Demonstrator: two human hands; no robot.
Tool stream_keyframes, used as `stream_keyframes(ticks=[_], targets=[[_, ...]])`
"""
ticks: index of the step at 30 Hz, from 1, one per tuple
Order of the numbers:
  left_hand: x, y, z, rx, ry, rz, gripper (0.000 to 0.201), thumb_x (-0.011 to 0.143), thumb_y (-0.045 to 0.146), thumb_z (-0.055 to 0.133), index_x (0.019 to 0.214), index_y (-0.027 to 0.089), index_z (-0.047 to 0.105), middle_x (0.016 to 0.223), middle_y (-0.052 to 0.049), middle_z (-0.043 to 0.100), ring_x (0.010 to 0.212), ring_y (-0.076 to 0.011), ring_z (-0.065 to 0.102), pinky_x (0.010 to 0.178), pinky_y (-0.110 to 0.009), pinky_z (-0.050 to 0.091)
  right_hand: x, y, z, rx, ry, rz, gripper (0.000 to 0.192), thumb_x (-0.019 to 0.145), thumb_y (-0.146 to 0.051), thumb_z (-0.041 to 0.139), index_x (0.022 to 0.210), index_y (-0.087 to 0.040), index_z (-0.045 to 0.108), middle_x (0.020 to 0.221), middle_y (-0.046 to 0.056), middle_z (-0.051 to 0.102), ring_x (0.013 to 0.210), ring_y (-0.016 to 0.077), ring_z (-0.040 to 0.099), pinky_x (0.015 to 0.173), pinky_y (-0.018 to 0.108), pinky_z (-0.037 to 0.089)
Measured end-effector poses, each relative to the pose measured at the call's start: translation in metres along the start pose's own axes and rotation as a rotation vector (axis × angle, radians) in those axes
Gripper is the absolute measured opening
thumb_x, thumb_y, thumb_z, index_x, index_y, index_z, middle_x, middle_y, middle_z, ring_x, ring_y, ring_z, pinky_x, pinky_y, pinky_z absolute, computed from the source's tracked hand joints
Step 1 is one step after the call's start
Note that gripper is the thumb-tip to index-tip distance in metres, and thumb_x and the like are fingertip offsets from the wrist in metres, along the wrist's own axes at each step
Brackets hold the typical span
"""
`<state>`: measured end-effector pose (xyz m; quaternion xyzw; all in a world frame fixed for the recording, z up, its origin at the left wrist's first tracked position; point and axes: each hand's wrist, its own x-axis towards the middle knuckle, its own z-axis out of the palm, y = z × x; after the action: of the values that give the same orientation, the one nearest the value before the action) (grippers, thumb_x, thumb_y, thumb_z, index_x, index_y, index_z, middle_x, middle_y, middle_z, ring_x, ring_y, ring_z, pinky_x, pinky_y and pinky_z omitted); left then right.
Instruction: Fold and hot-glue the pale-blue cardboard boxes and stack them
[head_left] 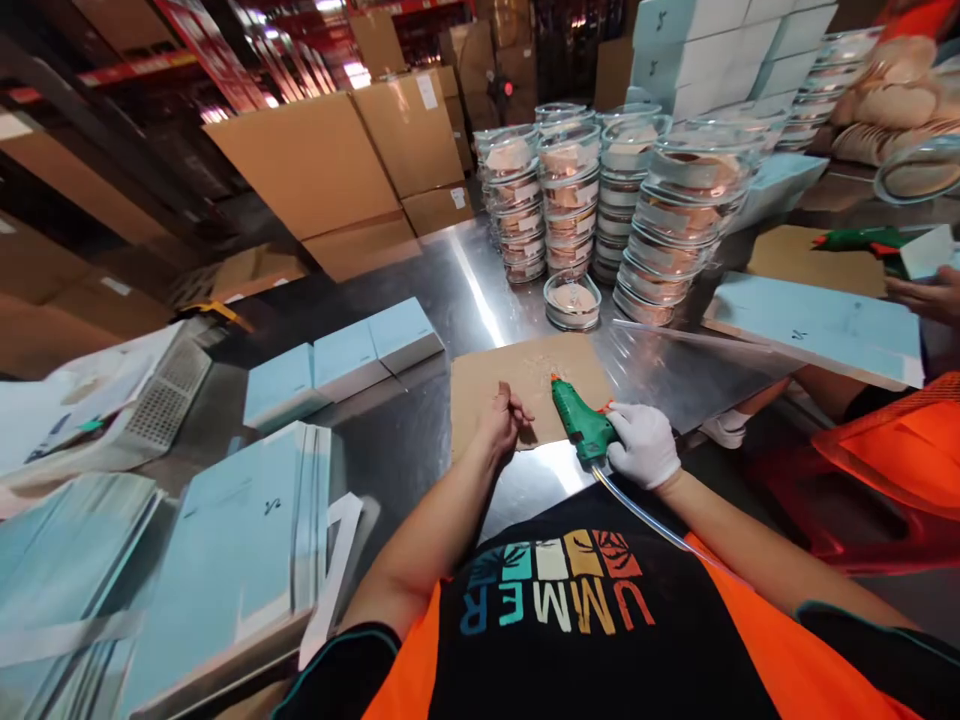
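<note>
Here, going from your left: three pale blue boxes (341, 362) lie in a row on the steel table (420, 290), nearer than the flat blue cartons (225, 560). Your left hand (504, 418) rests loosely curled on the single cardboard sheet (525, 375) — holding nothing I can make out. Your gloved right hand (643, 445) grips one green glue gun (581, 420), nozzle on the sheet. Beyond stand stacked clear containers (600, 200); your shirt (555, 595) reads "UMMER".

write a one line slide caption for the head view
At a steel table, a gloved right hand grips a green glue gun over brown cardboard where the bare left hand rests.
</note>
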<state>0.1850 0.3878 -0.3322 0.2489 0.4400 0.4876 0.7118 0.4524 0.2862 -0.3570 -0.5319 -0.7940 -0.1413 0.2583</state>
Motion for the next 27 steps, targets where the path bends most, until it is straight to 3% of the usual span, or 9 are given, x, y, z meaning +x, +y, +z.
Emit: stream_keyframes(ticks=[4, 7, 10, 12, 17, 22, 25, 26, 27], targets=[[0.001, 0.007, -0.002, -0.024, -0.055, -0.047, 0.074, 0.109, 0.074, 0.043, 0.088, 0.01, 0.073, 0.076, -0.016, 0.078, 0.073, -0.0248, 0.079, 0.07, -0.034, 0.062, 0.0, 0.003, 0.001, -0.02, 0.021, -0.03, 0.042, 0.076, -0.021, 0.061, 0.113, -0.012, 0.08, 0.124, 0.019, 0.079, 0.099, 0.0325, 0.07, 0.089, 0.045, 0.054], [0.002, 0.013, -0.004, -0.055, -0.14, -0.096, 0.083, 0.11, 0.075, 0.03, 0.098, 0.008, 0.077, 0.096, -0.023, 0.083, 0.088, -0.0293, 0.083, 0.086, -0.042, 0.065, 0.0, 0.004, 0.002, -0.039, 0.05, -0.058, 0.044, 0.076, -0.022, 0.061, 0.116, -0.012, 0.079, 0.123, 0.019, 0.08, 0.099, 0.0325, 0.071, 0.089, 0.044, 0.055], [0.003, 0.012, -0.005, 0.002, -0.176, -0.05, 0.08, 0.109, 0.077, 0.035, 0.098, 0.009, 0.077, 0.099, -0.022, 0.083, 0.091, -0.0294, 0.083, 0.089, -0.043, 0.065, 0.001, 0.005, 0.002, -0.056, 0.055, -0.052, 0.046, 0.076, -0.023, 0.061, 0.118, -0.014, 0.079, 0.124, 0.017, 0.08, 0.101, 0.0332, 0.072, 0.09, 0.044, 0.055], [0.005, 0.009, -0.006, 0.133, -0.175, 0.057, 0.071, 0.104, 0.078, 0.05, 0.095, 0.012, 0.075, 0.096, -0.02, 0.083, 0.089, -0.0285, 0.083, 0.087, -0.042, 0.065, 0.001, 0.005, 0.001, -0.038, 0.047, -0.056, 0.047, 0.076, -0.022, 0.061, 0.118, -0.013, 0.078, 0.125, 0.018, 0.08, 0.101, 0.0334, 0.072, 0.09, 0.045, 0.055], [0.003, -0.006, -0.009, 0.385, -0.142, 0.236, 0.06, 0.085, 0.073, 0.081, 0.069, 0.02, 0.057, 0.063, -0.005, 0.068, 0.067, -0.0212, 0.074, 0.064, -0.029, 0.056, 0.002, 0.006, 0.001, 0.003, 0.053, -0.074, 0.048, 0.074, -0.021, 0.062, 0.119, -0.011, 0.078, 0.125, 0.019, 0.079, 0.099, 0.0325, 0.073, 0.089, 0.044, 0.055], [-0.016, -0.018, -0.006, 0.657, -0.206, 0.383, 0.048, 0.083, 0.044, 0.089, 0.057, 0.021, 0.056, 0.056, 0.001, 0.058, 0.058, -0.0144, 0.056, 0.063, -0.026, 0.046, 0.0, 0.0, 0.001, -0.023, 0.047, -0.062, 0.047, 0.074, -0.019, 0.06, 0.117, -0.012, 0.078, 0.124, 0.019, 0.08, 0.101, 0.0327, 0.073, 0.09, 0.045, 0.055], [-0.026, -0.02, -0.003, 0.792, -0.293, 0.473, 0.022, 0.084, 0.027, 0.087, 0.069, 0.021, 0.071, 0.071, -0.002, 0.067, 0.073, -0.0171, 0.061, 0.077, -0.028, 0.051, -0.001, -0.003, 0.001, -0.017, 0.027, -0.042, 0.047, 0.072, -0.019, 0.06, 0.115, -0.012, 0.078, 0.124, 0.019, 0.08, 0.099, 0.0321, 0.073, 0.088, 0.045, 0.055], [-0.029, -0.021, -0.001, 0.887, -0.332, 0.525, 0.008, 0.087, 0.023, 0.082, 0.081, 0.021, 0.078, 0.08, -0.003, 0.072, 0.079, -0.0184, 0.064, 0.081, -0.029, 0.052, -0.001, -0.003, 0.001, -0.012, 0.017, -0.034, 0.048, 0.071, -0.019, 0.06, 0.115, -0.012, 0.078, 0.125, 0.019, 0.079, 0.099, 0.0321, 0.073, 0.088, 0.045, 0.055], [-0.032, -0.021, 0.0, 1.025, -0.375, 0.585, 0.009, 0.092, 0.021, 0.077, 0.098, 0.022, 0.083, 0.089, -0.005, 0.074, 0.084, -0.0194, 0.066, 0.083, -0.03, 0.053, -0.002, -0.003, 0.0, -0.007, 0.009, -0.026, 0.049, 0.071, -0.019, 0.06, 0.117, -0.013, 0.078, 0.126, 0.019, 0.079, 0.1, 0.0324, 0.072, 0.089, 0.045, 0.055]])
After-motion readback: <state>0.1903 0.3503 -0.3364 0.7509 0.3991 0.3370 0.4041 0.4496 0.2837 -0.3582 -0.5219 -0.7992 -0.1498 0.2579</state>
